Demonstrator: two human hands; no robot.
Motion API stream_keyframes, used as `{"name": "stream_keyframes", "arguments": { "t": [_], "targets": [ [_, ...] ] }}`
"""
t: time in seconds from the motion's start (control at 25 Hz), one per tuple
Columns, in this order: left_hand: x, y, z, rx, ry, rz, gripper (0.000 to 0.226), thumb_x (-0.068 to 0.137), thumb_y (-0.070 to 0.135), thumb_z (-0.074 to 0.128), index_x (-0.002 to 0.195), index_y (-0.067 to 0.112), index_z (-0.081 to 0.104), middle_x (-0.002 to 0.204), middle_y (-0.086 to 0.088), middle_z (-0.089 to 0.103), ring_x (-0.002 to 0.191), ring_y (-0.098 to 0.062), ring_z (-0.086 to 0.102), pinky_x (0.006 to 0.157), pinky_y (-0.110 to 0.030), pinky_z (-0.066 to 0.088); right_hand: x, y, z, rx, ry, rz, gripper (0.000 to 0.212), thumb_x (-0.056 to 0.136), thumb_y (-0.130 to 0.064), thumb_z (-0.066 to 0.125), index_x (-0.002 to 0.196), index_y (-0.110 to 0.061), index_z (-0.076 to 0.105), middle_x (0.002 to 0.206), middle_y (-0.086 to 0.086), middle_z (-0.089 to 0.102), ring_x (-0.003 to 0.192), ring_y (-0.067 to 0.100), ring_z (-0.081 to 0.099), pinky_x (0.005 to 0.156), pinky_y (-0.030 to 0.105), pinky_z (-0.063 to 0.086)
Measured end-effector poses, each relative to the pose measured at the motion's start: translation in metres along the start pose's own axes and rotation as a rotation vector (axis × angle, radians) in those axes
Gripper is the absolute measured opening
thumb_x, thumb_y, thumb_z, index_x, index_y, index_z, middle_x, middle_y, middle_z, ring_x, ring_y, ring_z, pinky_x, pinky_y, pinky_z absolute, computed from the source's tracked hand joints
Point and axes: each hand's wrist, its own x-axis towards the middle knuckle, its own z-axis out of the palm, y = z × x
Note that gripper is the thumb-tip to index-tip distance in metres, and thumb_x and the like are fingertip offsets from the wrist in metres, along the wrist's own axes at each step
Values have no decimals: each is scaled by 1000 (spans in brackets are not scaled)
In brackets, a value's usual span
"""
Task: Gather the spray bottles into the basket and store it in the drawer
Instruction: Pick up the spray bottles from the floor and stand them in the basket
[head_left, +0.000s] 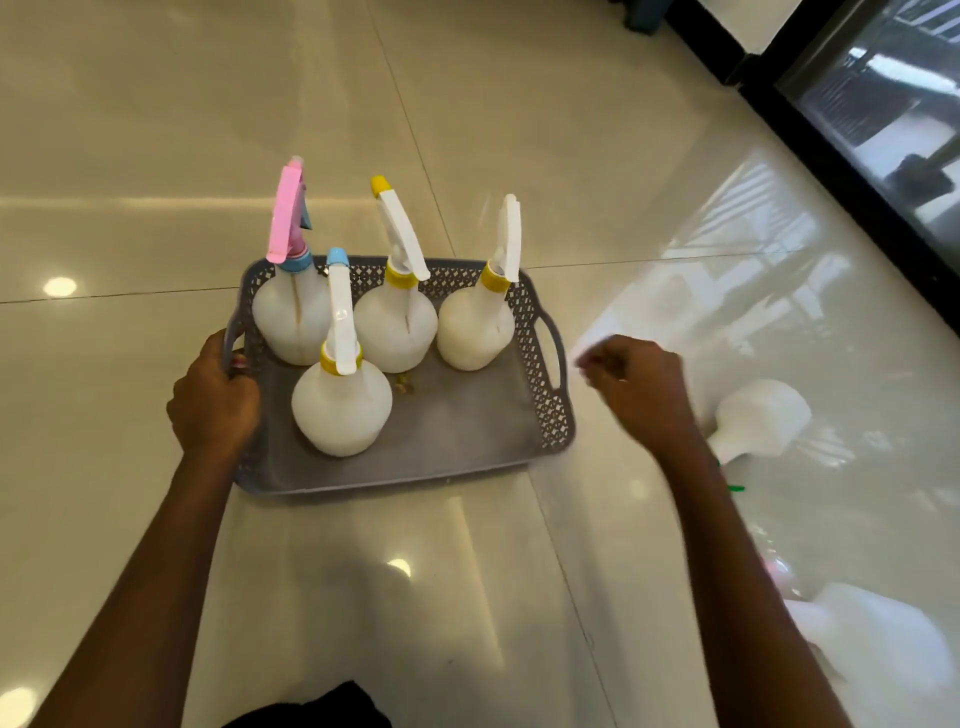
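Note:
A grey perforated basket (457, 441) sits on the tiled floor with several white spray bottles upright in it: one with a pink trigger (291, 317) at back left, two with yellow collars (397, 325) (475, 330) behind, one with a blue nozzle tip (340, 410) in front. My left hand (215, 400) grips the basket's left handle. My right hand (639, 389) hovers just right of the basket's right handle, fingers curled, holding nothing. Another white bottle (761, 421) lies on its side on the floor to the right, partly hidden by my right arm.
A further white bottle (872, 644) with a pink part lies blurred at the lower right. A dark-framed glass door (857, 130) runs along the upper right. Glossy tiles surround the basket. A dark garment (322, 709) shows at the bottom edge.

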Motion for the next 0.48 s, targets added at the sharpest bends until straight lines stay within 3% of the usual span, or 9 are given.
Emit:
{"name": "stream_keyframes", "arguments": {
  "t": [0.04,0.12,0.24,0.36,0.48],
  "targets": [
    [-4,4,4,-4,-8,7,41,92,8,37,132,14,47,121,-30,58,110,-50,50,92,-48,39,-1,35,-15,-164,50,43,23,78,6,59,91,-7,71,91,10,73,84,17,67,73,18,41],
    [-11,10,11,-5,-23,26,41,93,9,37,131,14,47,120,-30,58,109,-50,50,91,-47,39,-3,95,-33,-404,-11,175,39,72,16,50,100,-5,67,103,18,67,99,33,61,77,28,43],
    [-21,15,16,9,-19,49,40,94,9,36,132,13,46,121,-29,58,109,-50,50,91,-47,39,-10,142,-30,-670,-219,183,42,71,16,53,105,-6,65,113,16,62,108,36,53,86,36,43],
    [-26,16,20,7,-26,73,41,93,8,36,132,13,46,121,-30,57,110,-51,50,92,-48,39,-32,168,-7,-847,-289,6,29,72,10,53,93,-5,65,98,13,69,112,34,54,101,41,32],
    [-31,14,23,-6,-18,73,41,92,7,37,132,14,47,119,-30,58,108,-50,51,90,-48,40,-37,184,2,-856,-243,-47,33,65,13,59,94,-3,60,87,17,70,105,35,60,104,45,33]
  ]
}}
